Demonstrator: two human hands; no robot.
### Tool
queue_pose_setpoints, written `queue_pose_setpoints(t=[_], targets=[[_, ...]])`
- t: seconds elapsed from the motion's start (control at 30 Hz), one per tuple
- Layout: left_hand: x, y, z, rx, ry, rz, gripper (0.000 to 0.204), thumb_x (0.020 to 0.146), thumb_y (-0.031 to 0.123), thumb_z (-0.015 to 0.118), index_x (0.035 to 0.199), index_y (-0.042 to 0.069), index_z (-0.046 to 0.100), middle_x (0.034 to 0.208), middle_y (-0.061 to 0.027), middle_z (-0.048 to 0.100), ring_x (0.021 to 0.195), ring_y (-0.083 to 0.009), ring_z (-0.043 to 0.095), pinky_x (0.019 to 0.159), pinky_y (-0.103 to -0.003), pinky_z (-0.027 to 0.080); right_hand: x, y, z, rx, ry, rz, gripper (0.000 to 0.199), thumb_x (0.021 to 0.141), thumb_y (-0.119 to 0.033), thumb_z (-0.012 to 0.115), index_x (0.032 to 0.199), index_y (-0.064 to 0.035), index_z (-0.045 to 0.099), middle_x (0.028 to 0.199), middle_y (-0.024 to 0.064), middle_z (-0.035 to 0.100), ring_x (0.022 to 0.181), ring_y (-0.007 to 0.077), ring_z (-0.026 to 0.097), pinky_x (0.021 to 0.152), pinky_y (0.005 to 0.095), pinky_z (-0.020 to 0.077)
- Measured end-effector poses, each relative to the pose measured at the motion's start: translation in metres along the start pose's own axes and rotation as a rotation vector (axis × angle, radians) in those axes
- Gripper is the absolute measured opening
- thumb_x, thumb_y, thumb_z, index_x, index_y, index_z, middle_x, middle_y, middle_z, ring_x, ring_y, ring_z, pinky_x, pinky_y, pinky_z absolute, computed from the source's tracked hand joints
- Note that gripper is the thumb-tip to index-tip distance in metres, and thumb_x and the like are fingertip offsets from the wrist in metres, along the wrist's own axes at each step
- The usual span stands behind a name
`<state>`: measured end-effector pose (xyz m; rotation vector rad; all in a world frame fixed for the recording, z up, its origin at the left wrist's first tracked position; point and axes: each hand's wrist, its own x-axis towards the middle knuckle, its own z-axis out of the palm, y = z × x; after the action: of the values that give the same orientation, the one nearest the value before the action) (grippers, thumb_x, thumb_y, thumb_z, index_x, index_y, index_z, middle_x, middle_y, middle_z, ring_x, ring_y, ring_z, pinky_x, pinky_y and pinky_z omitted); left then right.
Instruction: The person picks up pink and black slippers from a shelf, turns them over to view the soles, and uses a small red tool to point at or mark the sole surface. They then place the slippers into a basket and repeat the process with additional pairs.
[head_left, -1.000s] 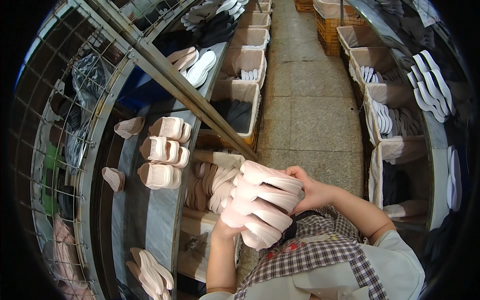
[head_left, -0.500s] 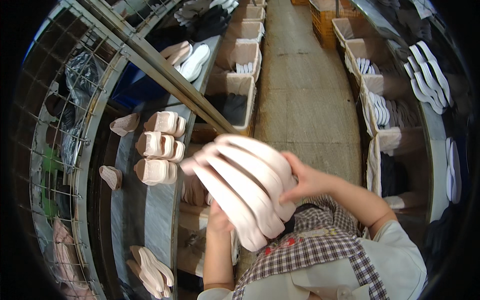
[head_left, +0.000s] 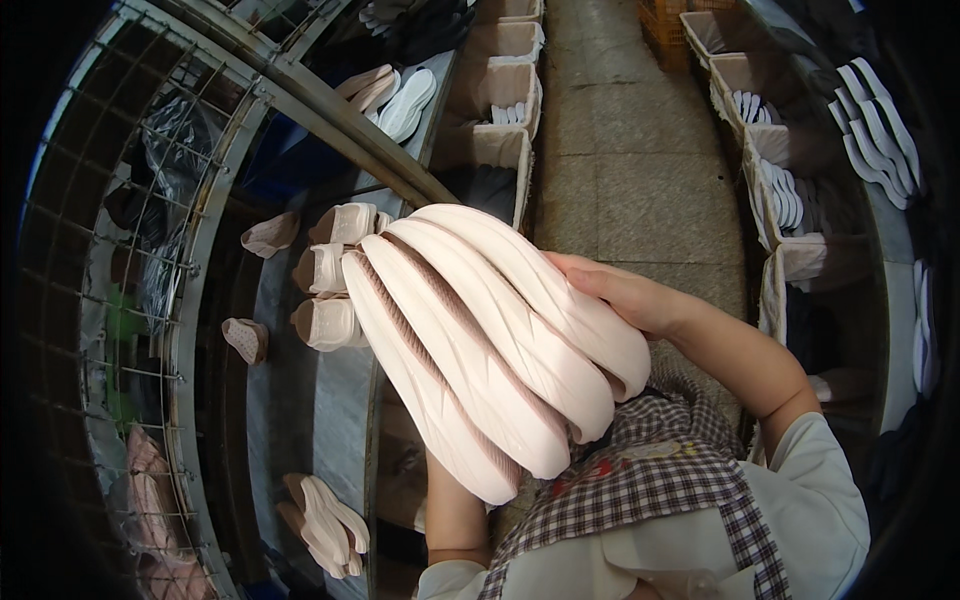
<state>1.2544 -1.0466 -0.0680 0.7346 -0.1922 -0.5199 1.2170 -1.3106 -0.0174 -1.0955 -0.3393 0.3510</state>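
Several pale pink shoe soles (head_left: 480, 340) are fanned out side by side in front of me. My right hand (head_left: 620, 292) is closed on the stack's right end, thumb along the outer sole. The left forearm (head_left: 456, 515) runs up behind the soles, which hide my left hand; it bears the stack from beneath. On the grey bench (head_left: 340, 400) at the left, pale pink perforated clogs (head_left: 335, 322) stand in stacked rows, partly covered by the soles. Nearer me on that bench lies a small pile of pink soles (head_left: 328, 525).
Single clogs (head_left: 246, 340) lie farther left beside a wire mesh frame (head_left: 190, 330). A metal post (head_left: 330, 100) slants across the far left. Lined bins (head_left: 500, 150) flank the aisle (head_left: 610, 170). White soles (head_left: 878, 135) lie on the right-hand bench.
The soles have come closer and higher, and their fan faces up more plainly. My left hand has gone out of sight behind them. The view has shifted slightly left.
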Motion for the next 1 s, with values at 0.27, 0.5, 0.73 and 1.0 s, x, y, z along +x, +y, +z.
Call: queue_pose_setpoints(t=[0.27,0.5,0.73,1.0], targets=[[-0.003,-0.001,0.0,0.006,0.015,0.014,0.077,0.077,0.026,0.072,0.139,0.002,0.033,0.128,-0.0161,0.043,0.114,-0.0273,0.047,0.081,-0.043,0.055,-0.002,0.001,0.003,-0.016,0.018,0.008,0.058,0.099,-0.033,0.036,0.147,-0.0019,0.022,0.144,0.0156,0.035,0.13,0.0208,0.037,0.108,0.0321,0.0291],[-0.009,-0.007,-0.003,0.063,0.052,-0.011,0.077,0.077,0.027,0.072,0.139,0.002,0.033,0.127,-0.0162,0.042,0.113,-0.0273,0.047,0.079,-0.043,0.056,0.004,-0.001,0.009,0.042,-0.004,-0.05,0.055,0.101,-0.031,0.033,0.146,-0.0009,0.023,0.144,0.0151,0.035,0.129,0.0199,0.038,0.107,0.0304,0.03],[-0.014,-0.007,-0.004,0.109,0.088,-0.008,0.077,0.078,0.029,0.071,0.139,0.003,0.033,0.126,-0.0163,0.042,0.112,-0.0273,0.047,0.077,-0.044,0.056,0.008,-0.01,0.013,0.043,-0.033,-0.014,0.052,0.101,-0.032,0.029,0.145,-0.0031,0.026,0.14,0.0117,0.04,0.125,0.0153,0.042,0.104,0.029,0.0331],[0.013,0.025,-0.006,0.092,0.113,0.084,0.076,0.078,0.03,0.071,0.139,0.003,0.033,0.126,-0.0164,0.041,0.111,-0.0274,0.047,0.074,-0.044,0.057,0.024,0.014,0.003,0.176,-0.08,-0.011,0.053,0.1,-0.039,0.03,0.14,-0.0039,0.033,0.135,0.0107,0.045,0.12,0.0157,0.045,0.103,0.0303,0.0343]])
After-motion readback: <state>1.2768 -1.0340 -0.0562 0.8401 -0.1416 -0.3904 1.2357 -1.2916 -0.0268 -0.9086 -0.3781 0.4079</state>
